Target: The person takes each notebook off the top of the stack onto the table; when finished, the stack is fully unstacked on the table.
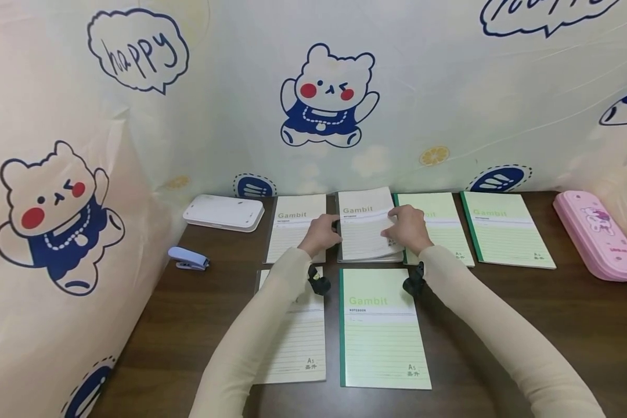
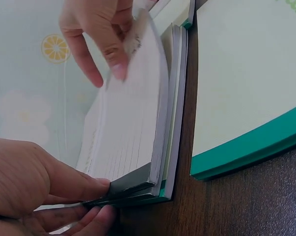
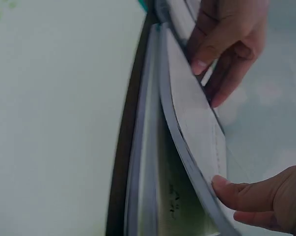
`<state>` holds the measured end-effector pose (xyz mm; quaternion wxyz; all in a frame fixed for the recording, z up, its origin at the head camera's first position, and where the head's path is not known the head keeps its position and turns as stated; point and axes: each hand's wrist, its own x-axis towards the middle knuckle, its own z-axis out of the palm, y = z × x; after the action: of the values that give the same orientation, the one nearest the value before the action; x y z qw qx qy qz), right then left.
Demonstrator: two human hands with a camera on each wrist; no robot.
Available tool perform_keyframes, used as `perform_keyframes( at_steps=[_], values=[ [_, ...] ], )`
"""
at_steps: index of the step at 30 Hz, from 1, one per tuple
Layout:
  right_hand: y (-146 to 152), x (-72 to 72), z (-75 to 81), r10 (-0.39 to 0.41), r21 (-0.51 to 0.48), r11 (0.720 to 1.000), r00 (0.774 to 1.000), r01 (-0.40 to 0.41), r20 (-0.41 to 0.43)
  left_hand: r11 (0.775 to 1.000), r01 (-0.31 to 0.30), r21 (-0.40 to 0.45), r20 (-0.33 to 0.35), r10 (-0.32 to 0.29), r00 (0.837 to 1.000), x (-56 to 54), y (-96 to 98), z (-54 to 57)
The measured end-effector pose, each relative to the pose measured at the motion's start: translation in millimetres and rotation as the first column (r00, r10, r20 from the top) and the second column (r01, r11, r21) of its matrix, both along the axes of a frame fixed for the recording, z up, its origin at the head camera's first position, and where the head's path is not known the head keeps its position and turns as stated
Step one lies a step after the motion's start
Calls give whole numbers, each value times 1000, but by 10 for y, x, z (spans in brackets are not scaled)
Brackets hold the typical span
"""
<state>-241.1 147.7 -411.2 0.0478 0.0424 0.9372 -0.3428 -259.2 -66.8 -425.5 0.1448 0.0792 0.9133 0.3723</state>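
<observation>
In the head view, a stack of Gambit notebooks lies in the back row; its top one is a white notebook [image 1: 366, 232] with a black spine. My left hand [image 1: 321, 234] pinches that spine side, thumb above and fingers below, as the left wrist view shows. At the opposite side, my right hand [image 1: 409, 228] holds the white notebook's edge, its thumb [image 3: 224, 189] on the cover. The right side of the white notebook is bent up, leaving a gap over a pale green cover [image 3: 179, 196]. A green spine [image 2: 163, 191] shows lowest in the stack.
Another white notebook [image 1: 295, 223] lies left of the stack, two green notebooks [image 1: 509, 226] right of it. In front are a white notebook [image 1: 298, 348], partly under my left sleeve, and a green notebook [image 1: 381, 342]. A white case [image 1: 223, 212], blue stapler [image 1: 188, 258] and pink case [image 1: 601, 238] stand outward.
</observation>
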Motion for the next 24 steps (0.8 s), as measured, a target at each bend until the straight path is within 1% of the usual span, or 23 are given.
perform_keyframes(
  at_steps=[5, 7, 12, 16, 19, 21, 24],
  values=[
    [70, -16, 23, -15, -120, 993, 1000, 18, 25, 1000, 0, -9, 6, 0, 1000, 3, -3, 10],
    [87, -21, 8, -24, -145, 989, 999, 29, 34, 1000, 0, -16, 14, 0, 1000, 11, -4, 14],
    [94, -42, -28, -54, -139, 989, 998, 57, 25, 1000, 0, -11, 22, 0, 1000, 18, -6, 24],
    [88, -53, -21, -68, -125, 990, 998, 68, 5, 1000, -2, 2, 17, 2, 1000, 16, -11, 24],
    [88, -62, -10, -69, -133, 989, 998, 69, 3, 1000, -5, 8, 16, 4, 1000, 14, -16, 15],
    [87, -70, -4, -64, -147, 987, 998, 65, 14, 1000, -8, 14, 17, 8, 1000, 12, -20, 10],
    [77, -80, -12, -49, -198, 978, 997, 59, 55, 1000, -20, 22, 25, 19, 1000, 9, -25, 6]
  ],
)
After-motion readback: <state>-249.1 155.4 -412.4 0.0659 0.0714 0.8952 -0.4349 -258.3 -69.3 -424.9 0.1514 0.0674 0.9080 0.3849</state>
